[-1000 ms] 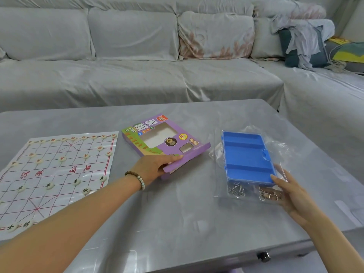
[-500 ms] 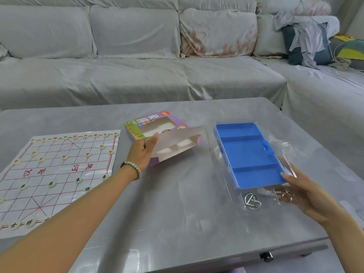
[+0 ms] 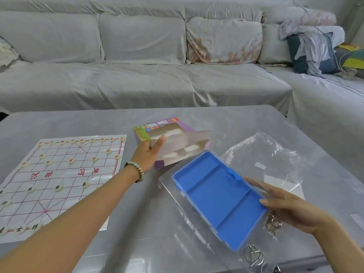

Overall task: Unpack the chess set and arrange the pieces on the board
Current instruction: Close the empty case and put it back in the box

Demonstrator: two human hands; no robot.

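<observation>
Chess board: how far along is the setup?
Done: the board lies flat with round pieces placed along both ends. In hand: the left hand lifts the purple box flap; the right hand holds the empty blue tray. Left: apparently only packaging.

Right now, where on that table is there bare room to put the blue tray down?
Bare: the near strip of table between the chess board and the blue tray, and the far band behind the purple box. Crowded: the right side, with the plastic bag and metal rings.

Grey-covered corner sofa (image 3: 137,75) behind a grey table (image 3: 236,119), crumpled clothes (image 3: 313,44) at right.
</observation>
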